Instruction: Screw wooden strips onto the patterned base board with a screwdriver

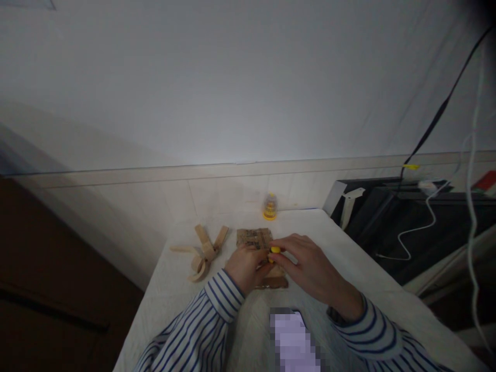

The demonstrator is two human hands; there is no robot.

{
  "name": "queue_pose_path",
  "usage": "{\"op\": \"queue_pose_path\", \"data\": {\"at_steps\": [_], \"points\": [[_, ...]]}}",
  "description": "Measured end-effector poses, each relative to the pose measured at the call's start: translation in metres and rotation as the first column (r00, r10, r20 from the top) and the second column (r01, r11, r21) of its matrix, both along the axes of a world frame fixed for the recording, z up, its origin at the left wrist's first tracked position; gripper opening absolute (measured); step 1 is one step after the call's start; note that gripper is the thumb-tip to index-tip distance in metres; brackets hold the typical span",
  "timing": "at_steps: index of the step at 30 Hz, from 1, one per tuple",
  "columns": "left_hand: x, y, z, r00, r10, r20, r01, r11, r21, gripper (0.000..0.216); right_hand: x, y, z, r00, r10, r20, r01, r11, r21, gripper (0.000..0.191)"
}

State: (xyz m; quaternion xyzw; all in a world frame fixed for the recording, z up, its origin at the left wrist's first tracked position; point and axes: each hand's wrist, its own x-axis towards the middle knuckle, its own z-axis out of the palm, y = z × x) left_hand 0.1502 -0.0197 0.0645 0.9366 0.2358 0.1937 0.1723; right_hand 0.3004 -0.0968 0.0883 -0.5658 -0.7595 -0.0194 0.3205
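My left hand (247, 266) and my right hand (310, 263) meet over a brown printed packet (253, 237) lying on the table. Between the fingertips of my right hand is a small yellow piece (275, 249), rounded like a cap. The fingers of my left hand close around a small thing just beside it, mostly hidden, with some yellow showing near the thumb. Under my hands, a darker brown strip (276, 282) shows at the packet's near end; I cannot tell whether it belongs to the packet.
Left on the white table (155, 320) lies a looped tan strap-like piece (209, 251). A small clear jar with a yellow base (270, 207) stands by the wall. A phone-like thing, blurred out (292, 338), lies near me. Black panels (372, 217) and a white cable (470, 206) are at right.
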Motion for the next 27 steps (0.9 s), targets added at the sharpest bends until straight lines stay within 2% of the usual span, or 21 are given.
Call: {"op": "queue_pose_path", "data": {"at_steps": [11, 17, 19, 23, 27], "points": [[0.001, 0.000, -0.001, 1.000, -0.018, -0.019, 0.017, 0.999, -0.028, 0.011, -0.001, 0.001, -0.010, 0.998, -0.051, -0.030, 0.053, 0.995, 0.079, 0.016], [0.000, 0.003, -0.005, 0.999, 0.050, 0.009, -0.050, 0.999, 0.019, 0.015, -0.006, 0.003, -0.006, 0.997, -0.068, -0.048, 0.071, 0.996, 0.055, 0.012], [-0.001, 0.004, -0.006, 0.999, 0.044, 0.015, -0.044, 0.999, 0.030, 0.014, -0.005, 0.002, -0.003, 0.997, -0.039, -0.068, 0.041, 0.999, 0.023, 0.014], [-0.001, 0.003, -0.004, 1.000, -0.010, 0.013, 0.010, 0.999, 0.037, 0.015, -0.001, -0.002, 0.005, 0.990, 0.068, -0.124, -0.070, 0.997, -0.016, 0.031], [-0.001, 0.004, -0.001, 0.999, -0.033, -0.004, 0.033, 0.999, -0.001, 0.014, 0.002, -0.004, 0.011, 0.981, 0.162, -0.110, -0.168, 0.985, -0.041, 0.030]]}}
